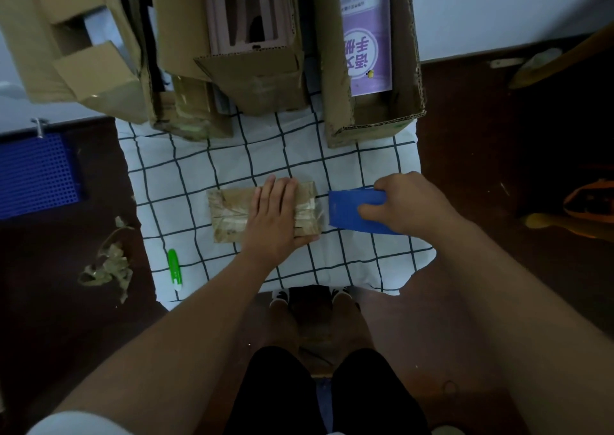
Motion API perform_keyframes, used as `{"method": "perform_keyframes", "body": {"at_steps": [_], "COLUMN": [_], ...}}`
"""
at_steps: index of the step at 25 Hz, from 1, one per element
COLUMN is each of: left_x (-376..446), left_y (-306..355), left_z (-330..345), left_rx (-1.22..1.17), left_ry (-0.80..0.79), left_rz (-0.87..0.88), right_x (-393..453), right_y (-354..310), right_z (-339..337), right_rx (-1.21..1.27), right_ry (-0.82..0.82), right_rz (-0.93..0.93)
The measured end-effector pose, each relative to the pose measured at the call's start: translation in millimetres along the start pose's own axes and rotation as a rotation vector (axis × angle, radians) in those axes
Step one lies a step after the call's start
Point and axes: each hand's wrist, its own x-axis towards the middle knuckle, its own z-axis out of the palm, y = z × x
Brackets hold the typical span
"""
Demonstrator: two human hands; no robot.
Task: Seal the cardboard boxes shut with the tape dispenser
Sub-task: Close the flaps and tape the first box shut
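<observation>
Mid-taping, by the look of it, on a small flat brown cardboard box [229, 215] lying in the middle of a white cloth with a dark grid pattern [232, 165]. Left hand [274, 217] laid flat on the box's right half, fingers straight, pressing it down; pale tape strips already crossing the lid. Right hand [403, 202] just beside the box's right edge, fingers and thumb curled round a blue plastic tape dispenser [352, 212]. Dispenser mouth facing the box, close to its right edge but apparently not touching; no strip visibly strung between them. Next, probably: draw or tear the tape cleanly at that edge while holding the box pinned, then smooth the end down. Further back, several larger open cardboard cartons [252, 52], still unsealed.
</observation>
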Motion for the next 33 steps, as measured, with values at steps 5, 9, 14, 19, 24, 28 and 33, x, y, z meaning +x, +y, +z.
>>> {"method": "perform_keyframes", "body": {"at_steps": [5,9,14,19,24,28,33], "left_x": [1,6,9,13,22,25,24], "left_y": [6,16,21,28,44,48,48], "left_z": [-7,-11,2,2,8,12,13], "left_rx": [-0.151,-0.275,-0.155,-0.16,-0.183,-0.127,-0.151], "left_ry": [0.007,0.018,0.078,0.106,0.1,0.134,0.146], "left_rz": [-0.033,-0.16,-0.183,-0.249,-0.343,-0.341,-0.347], "right_x": [4,7,7,-4,-11,-17,-23], "right_y": [-13,-26,-34,-26,-16,-14,-14], "right_z": [15,18,31,32,42,56,62], "right_rx": [-0.036,-0.093,-0.362,-0.205,-0.174,-0.13,-0.067], "right_ry": [0.028,0.038,0.133,0.278,0.285,0.292,0.29], "right_rz": [-0.025,-0.042,-0.11,-0.086,0.04,0.089,0.092]}}
